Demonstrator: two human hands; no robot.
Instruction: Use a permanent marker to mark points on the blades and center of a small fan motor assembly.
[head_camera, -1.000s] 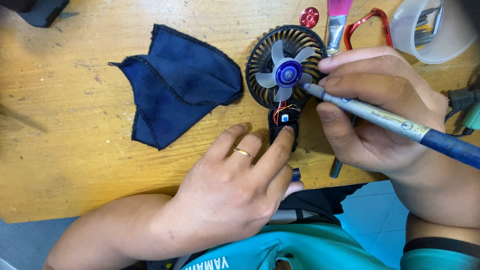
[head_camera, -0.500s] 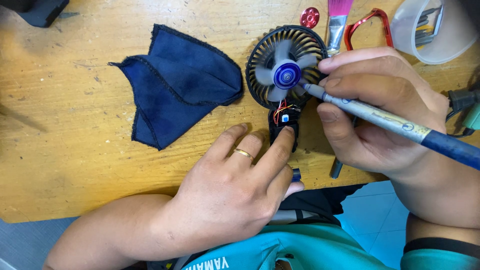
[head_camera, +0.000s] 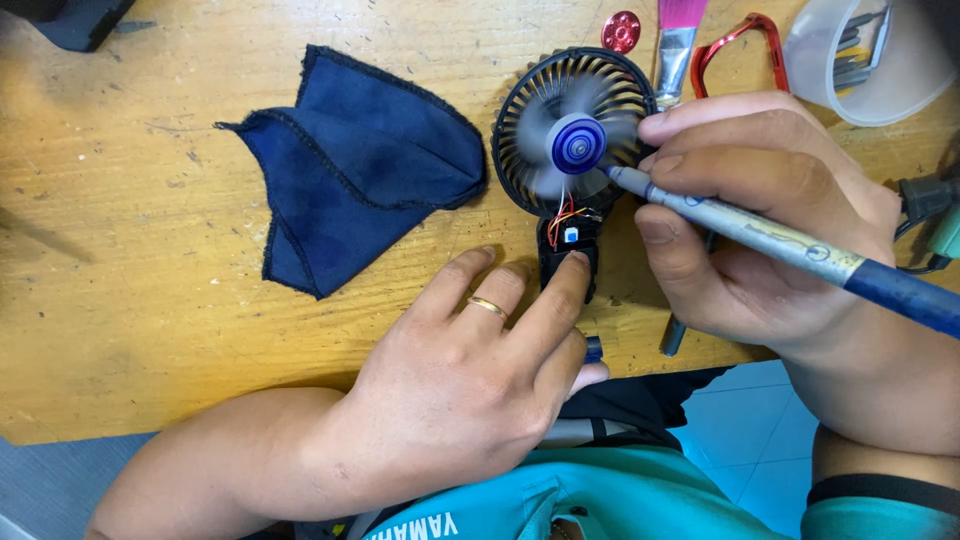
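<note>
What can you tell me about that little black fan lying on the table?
The small fan lies flat on the wooden table, its round black ribbed cage opened. Pale blades blur around a blue hub, so it looks spinning. Red and yellow wires lead into its short black handle, pressed by the left hand. The right hand holds a soldering iron tip against it.

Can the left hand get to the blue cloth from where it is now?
Probably yes. The left hand rests with a finger on the fan handle, and the blue cloth lies on the table just beyond its fingers, with nothing between. It would need to let go of the handle first.
</note>
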